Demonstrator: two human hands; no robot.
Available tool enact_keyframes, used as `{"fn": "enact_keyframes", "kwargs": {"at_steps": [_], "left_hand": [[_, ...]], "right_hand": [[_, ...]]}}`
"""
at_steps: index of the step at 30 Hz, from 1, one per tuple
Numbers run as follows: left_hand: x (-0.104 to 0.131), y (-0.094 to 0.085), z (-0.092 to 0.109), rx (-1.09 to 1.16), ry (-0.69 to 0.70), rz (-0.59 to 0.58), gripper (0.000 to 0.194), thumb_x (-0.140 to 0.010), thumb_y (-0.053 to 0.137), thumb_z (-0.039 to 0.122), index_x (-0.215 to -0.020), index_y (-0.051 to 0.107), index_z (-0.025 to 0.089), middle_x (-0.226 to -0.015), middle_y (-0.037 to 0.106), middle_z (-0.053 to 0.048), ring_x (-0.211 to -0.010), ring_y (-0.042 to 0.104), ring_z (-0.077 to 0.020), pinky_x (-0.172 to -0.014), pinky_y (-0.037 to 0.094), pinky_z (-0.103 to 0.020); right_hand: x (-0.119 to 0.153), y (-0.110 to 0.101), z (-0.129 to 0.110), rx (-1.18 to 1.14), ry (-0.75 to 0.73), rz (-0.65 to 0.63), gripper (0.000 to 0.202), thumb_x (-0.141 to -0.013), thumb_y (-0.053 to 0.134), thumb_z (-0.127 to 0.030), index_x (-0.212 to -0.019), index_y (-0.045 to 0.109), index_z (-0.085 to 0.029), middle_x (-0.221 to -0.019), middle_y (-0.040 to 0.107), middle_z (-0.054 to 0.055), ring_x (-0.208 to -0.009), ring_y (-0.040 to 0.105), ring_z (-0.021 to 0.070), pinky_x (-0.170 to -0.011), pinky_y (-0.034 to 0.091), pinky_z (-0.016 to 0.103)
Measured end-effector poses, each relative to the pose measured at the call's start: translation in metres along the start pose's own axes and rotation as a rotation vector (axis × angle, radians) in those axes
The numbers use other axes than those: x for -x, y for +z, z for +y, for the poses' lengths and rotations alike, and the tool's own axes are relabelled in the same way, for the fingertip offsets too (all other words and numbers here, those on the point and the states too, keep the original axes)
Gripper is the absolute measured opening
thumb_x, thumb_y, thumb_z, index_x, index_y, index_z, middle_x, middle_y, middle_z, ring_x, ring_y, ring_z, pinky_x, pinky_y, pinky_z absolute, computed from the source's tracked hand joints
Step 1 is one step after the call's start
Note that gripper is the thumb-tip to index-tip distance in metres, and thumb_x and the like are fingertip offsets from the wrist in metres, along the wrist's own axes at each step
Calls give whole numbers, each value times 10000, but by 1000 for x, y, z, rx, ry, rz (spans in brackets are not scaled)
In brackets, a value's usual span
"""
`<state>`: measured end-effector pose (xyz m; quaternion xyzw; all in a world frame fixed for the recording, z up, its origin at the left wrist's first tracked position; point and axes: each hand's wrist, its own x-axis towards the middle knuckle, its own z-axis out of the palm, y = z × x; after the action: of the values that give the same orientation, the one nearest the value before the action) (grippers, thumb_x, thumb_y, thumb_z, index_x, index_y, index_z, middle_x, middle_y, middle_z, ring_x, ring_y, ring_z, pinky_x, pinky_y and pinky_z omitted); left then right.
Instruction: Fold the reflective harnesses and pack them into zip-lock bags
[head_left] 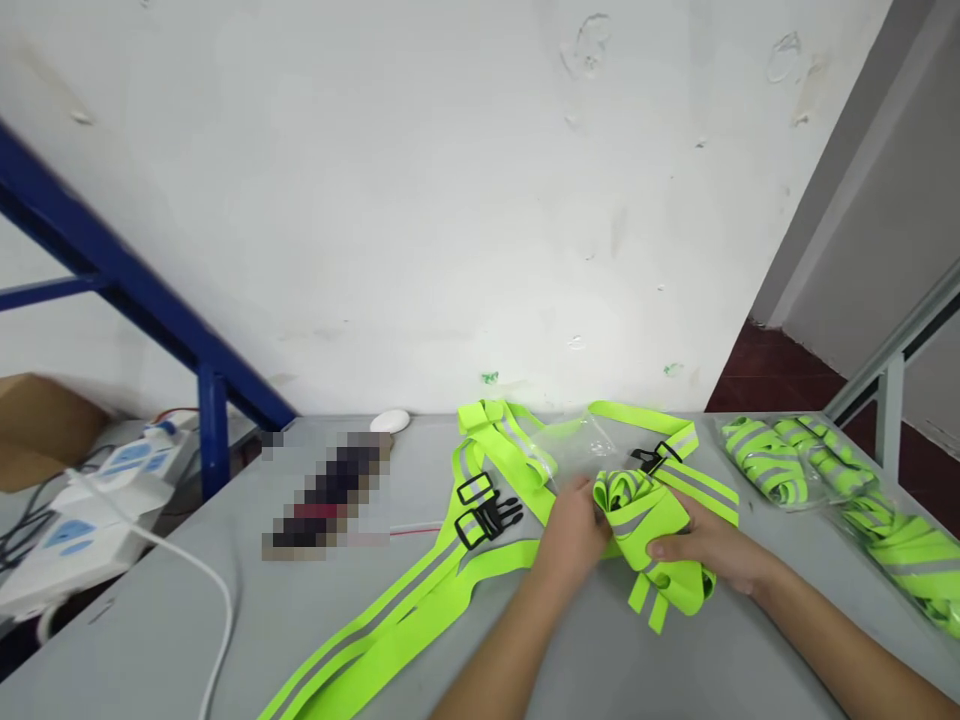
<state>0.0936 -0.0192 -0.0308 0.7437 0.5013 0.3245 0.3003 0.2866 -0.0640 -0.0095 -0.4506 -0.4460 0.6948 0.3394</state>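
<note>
A rolled bundle of yellow-green reflective strap is between my two hands above the grey table. My right hand grips the bundle from the right, thumb on its front. On the bundle's left side, my left hand has its fingers curled, partly hidden behind the roll; what it pinches there is unclear. A clear plastic bag lies just behind my left hand. Loose reflective straps spread from the back of the table to the front left, with a black buckle on them.
Bagged strap bundles lie at the right of the table. At the left are power strips, a white cable and a blue metal frame. A white round object and a pixelated dark item lie farther back.
</note>
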Motion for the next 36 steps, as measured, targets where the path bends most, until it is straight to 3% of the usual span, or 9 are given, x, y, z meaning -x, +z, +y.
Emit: {"fn": "enact_keyframes", "kwargs": {"at_steps": [3,9,15,22,27,32,36], "left_hand": [[2,-6,-1,-62,24,63,263,-670,467,-48,-732,578,183,-856,583,-63,-847,558,-230,-747,445,-342],[2,-3,-10,-156,287,300,330,-785,427,-26,-935,627,190,-1015,645,-74,-961,578,-226,-854,461,-389],[0,-3,-7,-20,272,473,194,-936,449,147,-895,632,195,-960,658,-61,-928,594,-193,-849,493,-349],[1,-5,-1,33,385,435,211,-939,473,159,-892,670,215,-927,730,-37,-921,584,-201,-868,470,-385],[3,-4,5,42,422,403,222,-924,494,130,-877,679,243,-953,761,4,-941,626,-180,-1050,345,-453],[4,-4,10,91,417,311,203,-912,503,148,-879,675,250,-960,766,14,-934,667,-159,-1083,320,-435],[6,-5,9,72,509,241,217,-904,495,131,-866,671,253,-959,769,22,-947,668,-157,-1105,274,-431]], "right_hand": [[0,0,1,8,50,0,634,-688,820,-307,-1258,556,-226,-1104,711,58,-969,672,250,-821,534,385],[2,1,-7,49,57,63,642,-677,821,-339,-1261,569,-245,-1116,716,56,-971,679,255,-831,538,386],[3,5,-12,91,47,78,643,-661,816,-339,-1254,587,-244,-1099,722,52,-981,671,267,-840,532,397],[1,5,-4,43,7,43,634,-671,825,-335,-1247,579,-239,-1101,713,51,-992,662,261,-853,522,397],[-2,8,-3,13,-27,130,631,-706,798,-362,-1278,551,-263,-1152,692,48,-1037,646,259,-889,512,394],[-5,5,-1,230,-170,102,555,-738,771,-339,-1240,551,-253,-1165,671,33,-1048,619,252,-905,491,386],[-6,1,-1,390,-219,26,537,-733,761,-296,-1228,562,-233,-1128,651,31,-1011,605,249,-863,495,374]]}}
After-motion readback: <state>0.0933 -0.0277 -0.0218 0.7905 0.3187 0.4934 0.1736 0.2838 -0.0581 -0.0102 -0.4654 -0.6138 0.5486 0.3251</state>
